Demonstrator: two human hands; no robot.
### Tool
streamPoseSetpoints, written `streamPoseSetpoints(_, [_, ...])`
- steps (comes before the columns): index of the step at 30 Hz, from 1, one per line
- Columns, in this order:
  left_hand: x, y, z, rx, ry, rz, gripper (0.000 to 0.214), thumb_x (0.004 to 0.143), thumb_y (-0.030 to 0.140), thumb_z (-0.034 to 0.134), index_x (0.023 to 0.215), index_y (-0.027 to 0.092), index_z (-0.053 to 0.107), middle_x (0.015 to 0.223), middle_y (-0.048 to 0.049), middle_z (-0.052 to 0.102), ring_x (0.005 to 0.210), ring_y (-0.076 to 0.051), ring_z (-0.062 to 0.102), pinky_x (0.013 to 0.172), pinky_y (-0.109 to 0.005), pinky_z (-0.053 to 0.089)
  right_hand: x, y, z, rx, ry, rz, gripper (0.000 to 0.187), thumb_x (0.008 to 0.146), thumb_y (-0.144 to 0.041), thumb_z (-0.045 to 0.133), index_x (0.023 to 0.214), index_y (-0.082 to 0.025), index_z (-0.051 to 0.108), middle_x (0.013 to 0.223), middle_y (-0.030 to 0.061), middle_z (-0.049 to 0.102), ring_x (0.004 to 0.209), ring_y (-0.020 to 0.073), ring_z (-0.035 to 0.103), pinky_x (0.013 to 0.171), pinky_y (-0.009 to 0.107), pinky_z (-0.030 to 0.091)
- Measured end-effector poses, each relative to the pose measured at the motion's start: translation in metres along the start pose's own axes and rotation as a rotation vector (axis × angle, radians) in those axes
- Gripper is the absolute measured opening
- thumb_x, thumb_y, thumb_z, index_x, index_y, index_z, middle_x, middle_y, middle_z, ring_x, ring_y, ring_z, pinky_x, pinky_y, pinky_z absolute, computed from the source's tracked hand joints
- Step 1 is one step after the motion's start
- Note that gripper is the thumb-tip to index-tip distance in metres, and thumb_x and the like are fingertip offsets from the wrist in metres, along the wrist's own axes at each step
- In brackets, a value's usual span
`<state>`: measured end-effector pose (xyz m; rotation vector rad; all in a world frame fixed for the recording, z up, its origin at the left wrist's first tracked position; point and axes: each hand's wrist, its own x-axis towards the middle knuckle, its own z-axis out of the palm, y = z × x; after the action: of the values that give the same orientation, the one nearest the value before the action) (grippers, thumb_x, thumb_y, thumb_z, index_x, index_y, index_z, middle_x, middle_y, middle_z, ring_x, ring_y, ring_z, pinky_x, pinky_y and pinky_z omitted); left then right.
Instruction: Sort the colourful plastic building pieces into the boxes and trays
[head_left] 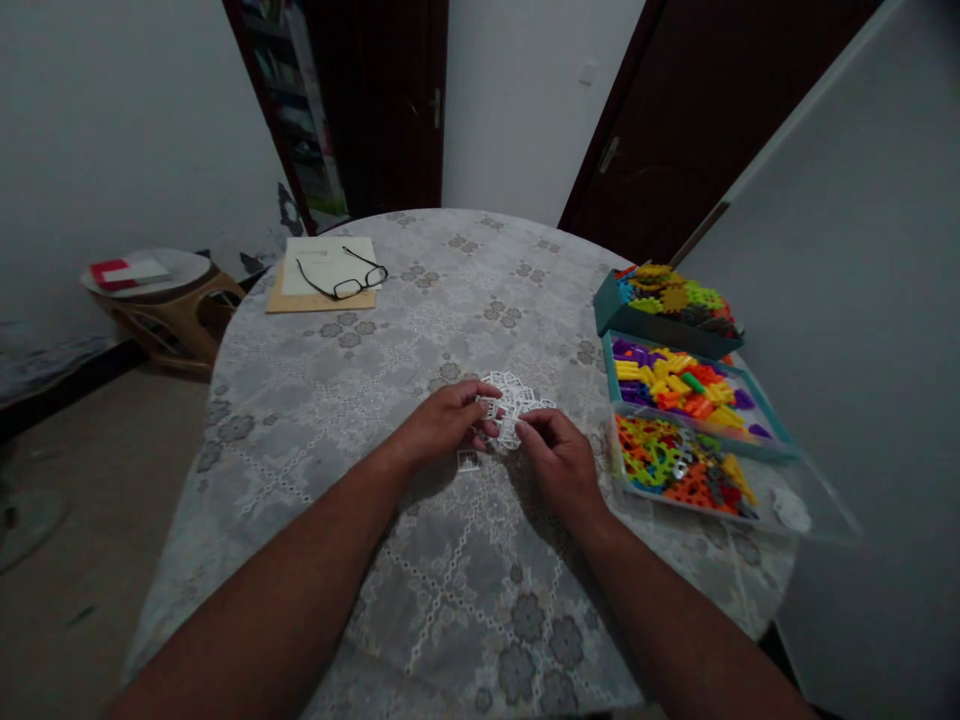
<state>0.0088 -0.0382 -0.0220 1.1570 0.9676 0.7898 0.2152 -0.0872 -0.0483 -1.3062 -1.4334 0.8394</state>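
Near the middle of the table a cluster of small white openwork plastic pieces (508, 384) lies between my hands. My left hand (448, 422) is closed, thumb and fingers around a small white openwork piece (491, 408) at the cluster's left side. From the right, my right hand (561, 462) pinches the cluster's edge with thumb and forefinger; its other fingers are curled. One loose white square piece (468, 461) lies on the cloth just below my left hand. Whether the held pieces are joined to the cluster I cannot tell.
On the right stand a teal box of colourful gear-like pieces (671, 296), a tray of yellow, purple and orange pieces (679, 385), and a clear box of colourful connectors (679, 462). Black glasses (349, 288) rest on papers (307, 262) at the far left. A patterned cloth (442, 620) covers the table.
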Motion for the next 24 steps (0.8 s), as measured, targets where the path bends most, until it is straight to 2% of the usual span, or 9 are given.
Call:
streamPoseSetpoints(5, [-0.001, -0.008, 0.004, 0.029, -0.202, 0.023, 0.049, 0.095, 0.029, 0.077, 0.141, 0.016, 0.066, 0.089, -0.0086, 0.076, 0.073, -0.020, 0.074, 0.071, -0.034, 0.059, 0.001, -0.002, 0.007, 0.053, 0.000, 0.070, 0.022, 0.095, -0.045, 0.075, 0.092, -0.023, 0.072, 0.084, -0.0001, 0.073, 0.078, 0.0191, 0.068, 0.074, 0.032, 0.051])
streamPoseSetpoints(9, [0.000, -0.013, 0.009, 0.023, -0.198, -0.005, 0.040, 0.095, 0.025, 0.076, 0.134, 0.016, 0.070, 0.083, -0.0061, 0.075, 0.071, -0.018, 0.072, 0.069, -0.031, 0.057, 0.002, -0.003, 0.007, -0.005, -0.041, 0.064, 0.024, 0.099, -0.046, 0.070, 0.092, -0.023, 0.071, 0.083, 0.0002, 0.073, 0.078, 0.0194, 0.068, 0.074, 0.032, 0.051])
streamPoseSetpoints(13, [-0.003, -0.002, 0.005, -0.025, -0.087, -0.017, 0.032, 0.097, 0.015, 0.067, 0.129, 0.016, 0.071, 0.086, -0.0096, 0.077, 0.072, -0.019, 0.073, 0.070, -0.032, 0.059, -0.001, -0.002, 0.005, -0.186, -0.052, -0.071, 0.023, 0.106, -0.042, 0.061, 0.104, -0.023, 0.073, 0.096, 0.0034, 0.075, 0.088, 0.0210, 0.069, 0.081, 0.034, 0.052])
streamPoseSetpoints(15, [-0.003, 0.006, -0.002, -0.076, 0.028, 0.018, 0.034, 0.095, 0.011, 0.064, 0.128, 0.016, 0.071, 0.100, -0.0133, 0.080, 0.077, -0.019, 0.075, 0.070, -0.031, 0.061, -0.004, -0.004, 0.007, -0.298, -0.146, -0.209, 0.019, 0.107, -0.036, 0.059, 0.109, -0.023, 0.073, 0.103, 0.0060, 0.075, 0.094, 0.0218, 0.068, 0.086, 0.035, 0.053])
streamPoseSetpoints(17, [-0.003, 0.012, -0.008, -0.157, 0.158, 0.044, 0.034, 0.094, 0.008, 0.061, 0.126, 0.016, 0.071, 0.114, -0.0160, 0.079, 0.081, -0.019, 0.076, 0.067, -0.030, 0.061, -0.010, -0.008, 0.011, -0.440, -0.299, -0.321, 0.019, 0.107, -0.031, 0.059, 0.117, -0.022, 0.072, 0.113, 0.0092, 0.072, 0.099, 0.0229, 0.068, 0.088, 0.036, 0.053])
streamPoseSetpoints(20, [0.000, 0.014, -0.014, -0.254, 0.286, 0.038, 0.034, 0.093, 0.006, 0.059, 0.124, 0.015, 0.069, 0.117, -0.0171, 0.079, 0.077, -0.018, 0.075, 0.063, -0.028, 0.060, -0.017, -0.019, 0.020, -0.690, -0.475, -0.330, 0.025, 0.107, -0.032, 0.063, 0.129, -0.022, 0.069, 0.126, 0.0118, 0.068, 0.102, 0.0245, 0.067, 0.084, 0.036, 0.054])
streamPoseSetpoints(24, [0.005, 0.007, -0.015, -0.281, 0.289, 0.024, 0.034, 0.090, 0.006, 0.059, 0.121, 0.015, 0.069, 0.115, -0.0166, 0.079, 0.076, -0.017, 0.074, 0.062, -0.027, 0.060, -0.019, -0.031, 0.026, -0.866, -0.566, -0.267, 0.020, 0.108, -0.037, 0.065, 0.120, -0.023, 0.071, 0.123, 0.0100, 0.066, 0.098, 0.0234, 0.067, 0.079, 0.034, 0.052])
